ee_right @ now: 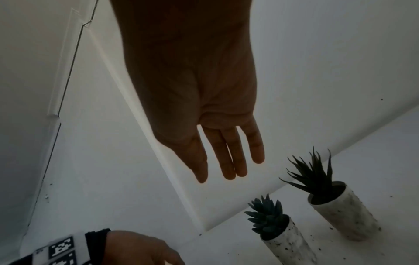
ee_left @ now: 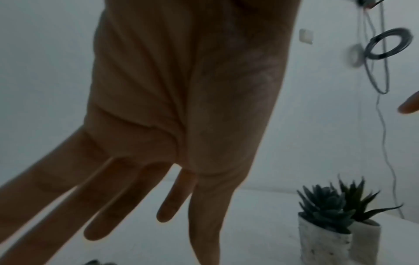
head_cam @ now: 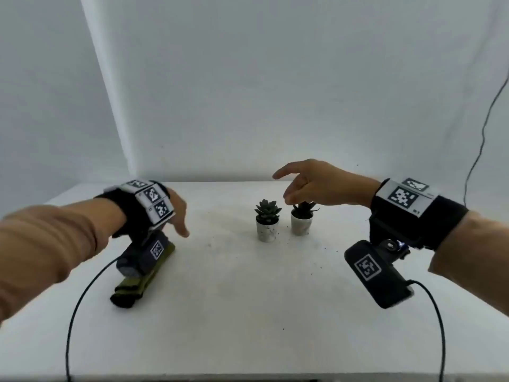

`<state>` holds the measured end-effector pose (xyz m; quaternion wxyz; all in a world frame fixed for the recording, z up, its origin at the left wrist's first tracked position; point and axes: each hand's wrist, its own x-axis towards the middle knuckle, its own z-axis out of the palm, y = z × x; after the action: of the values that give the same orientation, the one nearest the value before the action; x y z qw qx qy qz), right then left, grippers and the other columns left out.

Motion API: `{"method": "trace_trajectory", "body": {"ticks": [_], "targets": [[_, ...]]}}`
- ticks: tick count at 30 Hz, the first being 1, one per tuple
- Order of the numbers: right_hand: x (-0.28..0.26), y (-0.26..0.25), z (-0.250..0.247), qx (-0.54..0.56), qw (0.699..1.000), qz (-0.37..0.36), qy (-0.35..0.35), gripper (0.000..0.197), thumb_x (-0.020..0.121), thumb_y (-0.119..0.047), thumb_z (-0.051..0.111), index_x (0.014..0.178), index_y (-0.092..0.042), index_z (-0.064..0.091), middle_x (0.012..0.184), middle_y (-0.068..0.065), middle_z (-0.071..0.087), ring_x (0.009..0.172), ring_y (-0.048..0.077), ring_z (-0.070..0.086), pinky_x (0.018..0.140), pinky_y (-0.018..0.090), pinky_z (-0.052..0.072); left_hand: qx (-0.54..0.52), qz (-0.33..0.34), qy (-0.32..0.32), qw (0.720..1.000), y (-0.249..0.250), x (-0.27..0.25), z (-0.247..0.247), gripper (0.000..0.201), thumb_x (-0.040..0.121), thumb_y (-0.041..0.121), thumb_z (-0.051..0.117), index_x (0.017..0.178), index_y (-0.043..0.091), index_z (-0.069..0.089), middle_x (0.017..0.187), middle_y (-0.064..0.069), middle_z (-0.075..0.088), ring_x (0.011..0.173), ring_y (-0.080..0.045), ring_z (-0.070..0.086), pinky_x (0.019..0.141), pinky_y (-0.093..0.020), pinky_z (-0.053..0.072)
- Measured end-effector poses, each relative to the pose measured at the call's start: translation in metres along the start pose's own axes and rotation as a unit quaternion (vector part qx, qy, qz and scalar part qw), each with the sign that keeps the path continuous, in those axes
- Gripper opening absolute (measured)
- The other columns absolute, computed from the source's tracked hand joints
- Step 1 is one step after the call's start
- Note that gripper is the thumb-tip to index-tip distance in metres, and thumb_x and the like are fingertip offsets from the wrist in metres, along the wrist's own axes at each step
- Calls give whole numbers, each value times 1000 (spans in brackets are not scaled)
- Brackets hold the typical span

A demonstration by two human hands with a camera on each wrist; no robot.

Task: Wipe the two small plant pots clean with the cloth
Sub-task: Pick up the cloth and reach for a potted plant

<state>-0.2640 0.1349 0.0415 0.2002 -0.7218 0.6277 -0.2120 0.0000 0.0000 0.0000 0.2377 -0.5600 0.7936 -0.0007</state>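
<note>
Beside right hand (head_cam: 316,183) two pots (head_cam: 283,224) (untouched), cloth (head_cam: 143,274) under left hand (head_cam: 176,213)

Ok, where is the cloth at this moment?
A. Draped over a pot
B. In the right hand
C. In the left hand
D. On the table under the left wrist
D: the cloth lies folded on the table under the left wrist, and both the left hand and the right hand are open, holding nothing.

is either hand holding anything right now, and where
Nothing is held. The left hand hovers open above the cloth; the right hand is open above the pots.
</note>
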Motion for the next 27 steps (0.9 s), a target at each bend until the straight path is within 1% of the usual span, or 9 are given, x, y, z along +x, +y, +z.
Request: {"method": "trace_trajectory", "body": {"ticks": [5, 7, 10, 13, 17, 20, 22, 25, 27], "targets": [[-7, 10, 4, 2, 1000, 9, 17, 43, 84, -13, 67, 124, -25, 55, 87, -7, 70, 89, 14, 64, 80, 31, 53, 76, -18, -5, 997, -14, 16, 33, 59, 64, 75, 63, 75, 17, 64, 76, 7, 61, 86, -17, 60, 86, -23, 48], [-9, 17, 3, 11, 1000, 19, 12, 38, 84, -14, 68, 120, -24, 58, 84, -8, 68, 82, 9, 61, 71, 24, 49, 79, -26, -3, 997, -12, 24, 42, 54, 64, 69, 65, 78, 17, 65, 81, 5, 64, 91, -17, 64, 84, -21, 49], [-13, 28, 3, 15, 999, 30, 5, 36, 84, -14, 68, 118, -23, 59, 87, -6, 70, 81, 8, 59, 67, 20, 42, 107, -29, -15, 994, -12, 39, 64, 39, 76, 46, 71, 107, 22, 66, 110, 4, 68, 100, -10, 64, 78, -17, 46], [-12, 38, 2, 32, 999, 37, 8, 35, 84, -12, 68, 118, -19, 60, 97, 2, 73, 85, 11, 60, 67, 18, 42, 89, -6, 24, 996, -20, 51, 74, 34, 65, 45, 74, 86, 23, 59, 90, 5, 67, 70, -5, 61, 58, -18, 44], [-5, 44, 9, 73, 996, 47, -1, 34, 85, -3, 61, 117, -15, 59, 92, 2, 74, 82, 10, 63, 61, 16, 45, 91, 48, -2, 995, 1, 30, 66, 21, 85, 32, 59, 98, 19, 49, 118, -7, 59, 104, -24, 60, 77, -28, 47], [3, 41, 20, 109, 993, 51, -8, 32, 86, 1, 59, 117, -10, 59, 94, 4, 75, 74, 4, 63, 59, 15, 45, -21, 107, -5, 994, 11, 16, 58, 26, 80, 23, 67, 96, 24, 47, 114, -4, 59, 91, -17, 57, 66, -21, 41], [8, 34, 28, 131, 990, 45, -5, 32, 86, 0, 63, 117, -8, 60, 97, 7, 74, 72, 2, 64, 57, 10, 43, -164, 157, 9, 974, 17, 2, 47, 32, 74, 13, 73, 97, 24, 54, 96, 2, 62, 74, -9, 57, 62, -20, 46], [11, 20, 33, 171, 985, 33, 1, 41, 82, -3, 71, 120, -9, 59, 105, 8, 72, 78, 7, 65, 55, 6, 42, -371, 240, 44, 896, 33, -21, 24, 34, 76, -2, 71, 99, 17, 55, 78, -2, 66, 64, -14, 61, 58, -30, 53], [10, 12, 33, 196, 980, 28, 0, 47, 79, -9, 75, 122, -11, 57, 109, 5, 71, 88, 11, 65, 66, 13, 45, -437, 287, 87, 848, 42, -36, 3, 36, 76, -8, 71, 96, 15, 52, 74, -4, 66, 66, -16, 59, 59, -27, 49]]}}
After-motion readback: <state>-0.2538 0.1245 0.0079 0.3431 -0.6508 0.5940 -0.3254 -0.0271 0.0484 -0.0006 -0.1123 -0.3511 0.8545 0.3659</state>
